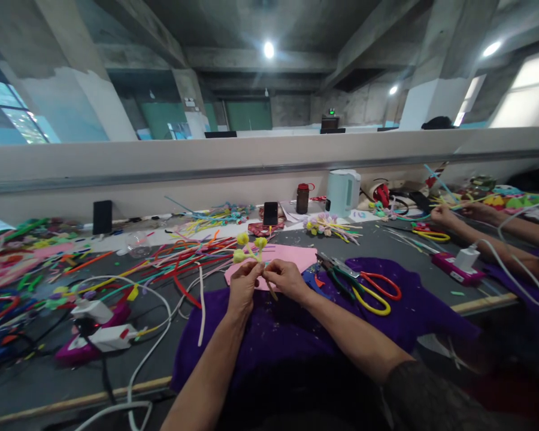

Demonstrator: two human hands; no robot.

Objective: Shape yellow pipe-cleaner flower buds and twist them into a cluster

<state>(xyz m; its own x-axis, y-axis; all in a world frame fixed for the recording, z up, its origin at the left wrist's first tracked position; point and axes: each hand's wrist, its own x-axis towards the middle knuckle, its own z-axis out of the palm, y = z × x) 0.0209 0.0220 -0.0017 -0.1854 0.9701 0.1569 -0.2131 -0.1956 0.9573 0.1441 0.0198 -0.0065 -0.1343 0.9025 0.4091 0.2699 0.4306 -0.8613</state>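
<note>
My left hand [245, 284] is closed in a pinch on the stems of a small bunch of yellow pipe-cleaner flowers [239, 256], whose round heads stick up above the fingers. My right hand [285, 279] meets it at the same stems, thumb and forefinger pressed together there. Below the hands, a stem end angles downward. Both hands hover over a purple cloth [251, 353] and the near edge of a pink sheet [299, 256]. A pale pipe cleaner [201, 305] lies left of my left hand.
Right of my hands lie red-handled scissors [397, 290], yellow-handled pliers [377, 308] and a blue tool [313, 284]. Loose pipe cleaners [175, 254], power strips [72, 352] and cables crowd the left. A phone [270, 214] stands behind. A co-worker's hands [449, 216] work at the right.
</note>
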